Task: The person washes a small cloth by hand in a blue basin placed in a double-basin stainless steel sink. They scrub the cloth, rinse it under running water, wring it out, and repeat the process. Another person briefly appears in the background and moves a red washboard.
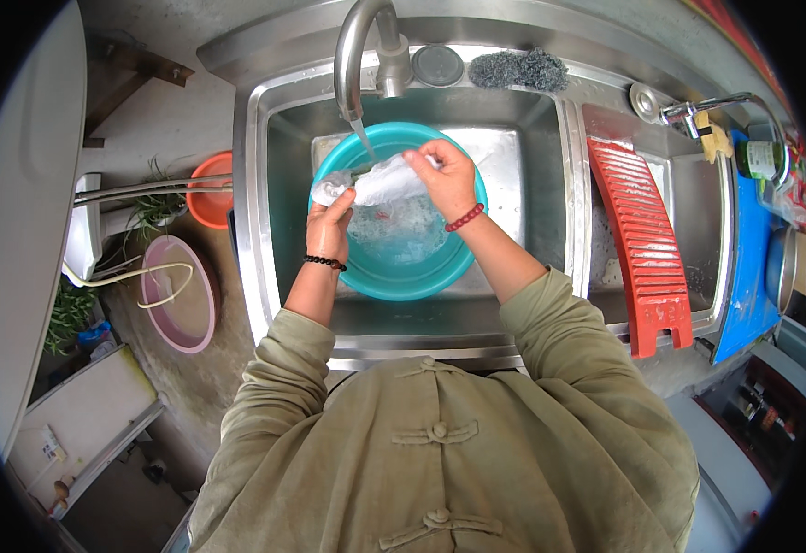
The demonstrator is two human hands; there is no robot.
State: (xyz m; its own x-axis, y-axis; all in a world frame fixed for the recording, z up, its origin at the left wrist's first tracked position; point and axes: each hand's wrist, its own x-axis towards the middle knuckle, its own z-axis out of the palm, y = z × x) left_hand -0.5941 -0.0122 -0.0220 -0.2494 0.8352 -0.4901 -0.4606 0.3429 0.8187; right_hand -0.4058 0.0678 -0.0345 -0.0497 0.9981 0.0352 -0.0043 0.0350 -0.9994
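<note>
A wet white cloth (394, 184) is stretched between my two hands above a teal plastic basin (413, 289). My left hand (329, 231) grips its left end, thumb on top, where the fabric looks thin and translucent. My right hand (450, 178) pinches the right end between thumb and fingers. What kind of garment or cloth it is, I cannot tell. Sudsy water (396, 235) lies in the basin, which stands in a stainless steel sink (534, 180). From the curved faucet (358, 62) a stream of water runs down just behind the cloth.
A red plastic washboard (645, 242) leans across the right sink bowl, under a second faucet (714, 107). Steel wool scrubbers (519, 69) and a round dark drain cover (437, 66) sit on the back ledge. On the floor at left are a pink tub (213, 304) and an orange basin (210, 211).
</note>
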